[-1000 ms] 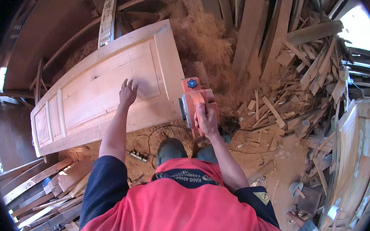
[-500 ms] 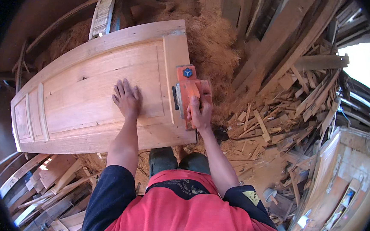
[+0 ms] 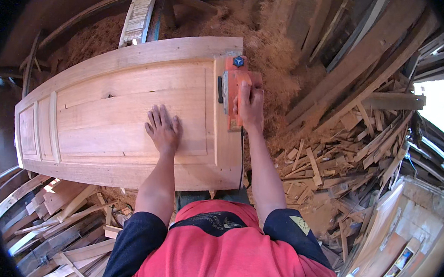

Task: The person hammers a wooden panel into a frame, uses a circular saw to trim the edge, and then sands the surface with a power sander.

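A wooden panelled door [image 3: 127, 170] lies flat in front of me, its long side running off to the left. Fingers spread, my left hand [image 3: 164, 129] rests on the door's large inner panel. My right hand [image 3: 250, 104] is wrapped round the handle of an orange electric planer [image 3: 235, 80] with a blue front knob. The planer sits on the door's right end rail, near the far right corner, partly overhanging the edge. A dark cord trails from the planer's near end along the door's right edge.
Wood shavings [image 3: 274, 54] are heaped beyond the door. Long planks [image 3: 341, 59] lean at the far right, above a pile of offcuts [image 3: 328, 161]. More scrap boards [image 3: 62, 220] lie at the near left. A worn wooden box-like piece [image 3: 411, 224] stands at right.
The planer, in my right hand, has moved away from me along the door's right end towards the far corner. My left hand stays on the panel; the whole view has shifted slightly.
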A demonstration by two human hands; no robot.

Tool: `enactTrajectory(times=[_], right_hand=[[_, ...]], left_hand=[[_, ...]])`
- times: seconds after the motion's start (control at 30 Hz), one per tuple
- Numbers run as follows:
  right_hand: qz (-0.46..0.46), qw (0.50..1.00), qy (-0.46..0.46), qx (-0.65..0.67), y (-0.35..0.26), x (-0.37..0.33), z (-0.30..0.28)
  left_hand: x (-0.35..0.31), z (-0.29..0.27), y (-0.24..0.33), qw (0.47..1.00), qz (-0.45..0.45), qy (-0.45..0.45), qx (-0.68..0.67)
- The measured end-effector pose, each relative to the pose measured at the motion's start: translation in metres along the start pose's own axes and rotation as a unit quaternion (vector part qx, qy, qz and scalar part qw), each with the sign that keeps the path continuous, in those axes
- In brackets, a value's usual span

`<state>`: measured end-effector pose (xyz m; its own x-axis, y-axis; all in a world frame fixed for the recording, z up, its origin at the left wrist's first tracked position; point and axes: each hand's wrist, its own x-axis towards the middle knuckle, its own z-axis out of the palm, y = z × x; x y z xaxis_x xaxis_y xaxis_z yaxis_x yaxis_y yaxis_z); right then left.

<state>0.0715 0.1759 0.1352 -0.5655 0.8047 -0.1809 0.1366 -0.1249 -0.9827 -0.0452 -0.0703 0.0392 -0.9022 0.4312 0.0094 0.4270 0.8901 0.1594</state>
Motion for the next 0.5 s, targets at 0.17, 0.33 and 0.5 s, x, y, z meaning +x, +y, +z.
enactTrajectory(times=[0.17,0.33,0.5], right_hand=[[-0.017,1.000,-0.012,0.005,-0.002,0.063,0.010],[-0.029,1.000,-0.005,-0.009,-0.015,0.122,0.023],[-0.046,0.998,0.008,-0.044,-0.002,0.185,0.029]], left_hand=[[0.000,-0.001,0.001,1.000,-0.002,0.000,-0.013],[0.001,0.000,0.001,1.000,-0.009,0.004,-0.025],[0.002,0.003,0.000,0.999,0.003,0.032,-0.017]])
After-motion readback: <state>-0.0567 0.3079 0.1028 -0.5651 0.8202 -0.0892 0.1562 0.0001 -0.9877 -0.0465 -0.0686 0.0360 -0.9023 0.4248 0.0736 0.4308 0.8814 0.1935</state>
